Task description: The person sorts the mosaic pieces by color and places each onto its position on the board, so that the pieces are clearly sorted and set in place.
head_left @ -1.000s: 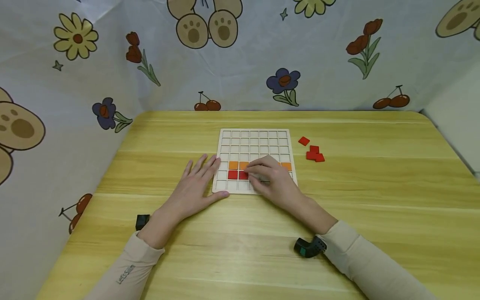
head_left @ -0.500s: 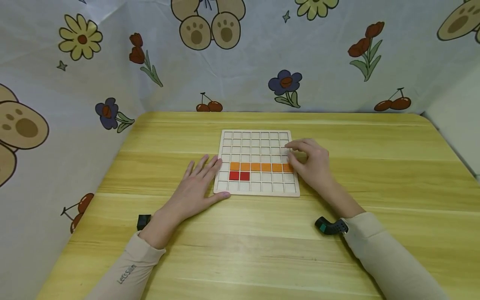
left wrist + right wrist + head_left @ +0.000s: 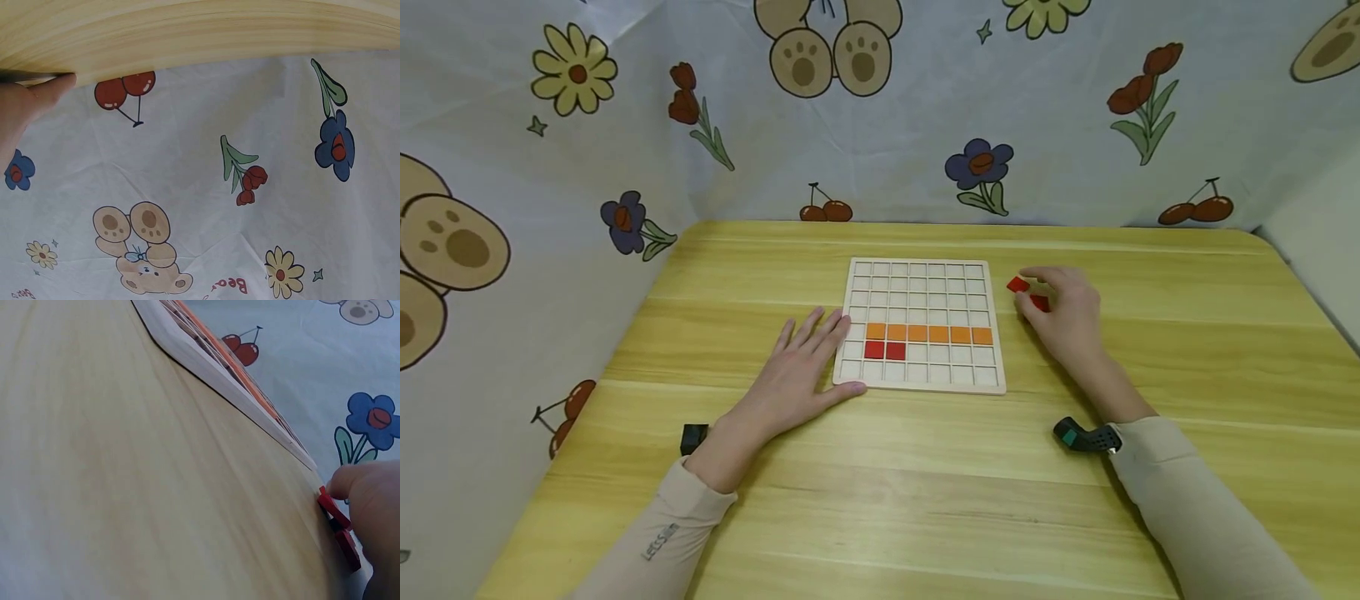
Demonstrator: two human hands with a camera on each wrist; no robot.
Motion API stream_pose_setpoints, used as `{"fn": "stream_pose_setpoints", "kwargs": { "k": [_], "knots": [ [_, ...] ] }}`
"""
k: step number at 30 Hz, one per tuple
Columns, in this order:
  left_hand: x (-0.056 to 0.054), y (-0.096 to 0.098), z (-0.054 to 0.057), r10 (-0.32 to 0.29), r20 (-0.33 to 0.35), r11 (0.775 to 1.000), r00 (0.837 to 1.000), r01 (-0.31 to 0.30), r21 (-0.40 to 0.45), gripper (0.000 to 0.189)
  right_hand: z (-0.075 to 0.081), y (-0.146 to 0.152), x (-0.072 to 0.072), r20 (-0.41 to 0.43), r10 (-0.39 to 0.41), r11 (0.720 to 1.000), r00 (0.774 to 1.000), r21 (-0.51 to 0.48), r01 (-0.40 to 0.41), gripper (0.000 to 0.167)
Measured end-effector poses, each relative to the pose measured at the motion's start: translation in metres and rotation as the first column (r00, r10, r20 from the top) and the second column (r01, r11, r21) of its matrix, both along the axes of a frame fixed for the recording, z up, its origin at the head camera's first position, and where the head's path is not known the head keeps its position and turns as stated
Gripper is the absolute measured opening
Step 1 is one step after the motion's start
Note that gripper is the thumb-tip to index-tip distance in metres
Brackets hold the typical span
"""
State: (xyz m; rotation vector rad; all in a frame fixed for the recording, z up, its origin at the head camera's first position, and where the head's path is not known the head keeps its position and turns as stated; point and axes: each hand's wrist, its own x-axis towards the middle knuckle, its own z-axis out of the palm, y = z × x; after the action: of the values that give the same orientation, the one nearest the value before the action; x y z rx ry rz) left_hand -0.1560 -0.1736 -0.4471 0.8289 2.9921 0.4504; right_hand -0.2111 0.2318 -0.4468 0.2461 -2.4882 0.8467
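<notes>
A pale square grid board point(image 3: 925, 387) lies on the table. A row of orange tiles point(image 3: 917, 333) crosses it, with two red tiles point(image 3: 874, 350) in the row below, toward the left. My left hand point(image 3: 790, 375) is spread flat along the board's left side, fingertips at its edge and thumb at the lower left corner. Right of the board, my right hand point(image 3: 1070, 315) reaches over loose red tiles point(image 3: 1018, 284), thumb and forefinger apart. Its fingers partly hide the tiles. In the right wrist view, the thumb point(image 3: 362, 481) is beside red tiles point(image 3: 347, 549).
The wooden table point(image 3: 880, 492) extends around the board to its rounded far corners. Behind it hangs a white cloth point(image 3: 895, 133) printed with flowers, cherries and bear paws. A black wrist device point(image 3: 1086, 437) is on my right wrist, another point(image 3: 693, 437) on my left.
My right hand has left the red tiles on the board and moved right to the loose red ones. Orange tiles it covered now show. The left hand has stayed in place.
</notes>
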Motion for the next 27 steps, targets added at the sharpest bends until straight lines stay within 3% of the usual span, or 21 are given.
{"fn": "stream_pose_setpoints", "kwargs": {
  "k": [5,14,27],
  "knots": [
    [0.0001,0.0004,0.0011,0.003,0.005,1.0,1.0,-0.003,-0.005,0.098,-0.0005,0.0,-0.0008,0.091,0.005,1.0,0.996,0.014,-0.006,0.03],
    [0.0,-0.0002,0.001,0.002,0.005,1.0,1.0,-0.002,0.004,0.098,-0.0003,-0.0016,-0.0003,0.066,-0.003,1.0,0.998,0.03,0.001,0.022],
    [-0.0005,0.0006,0.0011,-0.003,-0.002,1.0,1.0,0.003,0.006,0.098,-0.0009,-0.0006,-0.0001,0.123,-0.006,0.997,0.992,-0.07,0.014,0.024]
  ]
}}
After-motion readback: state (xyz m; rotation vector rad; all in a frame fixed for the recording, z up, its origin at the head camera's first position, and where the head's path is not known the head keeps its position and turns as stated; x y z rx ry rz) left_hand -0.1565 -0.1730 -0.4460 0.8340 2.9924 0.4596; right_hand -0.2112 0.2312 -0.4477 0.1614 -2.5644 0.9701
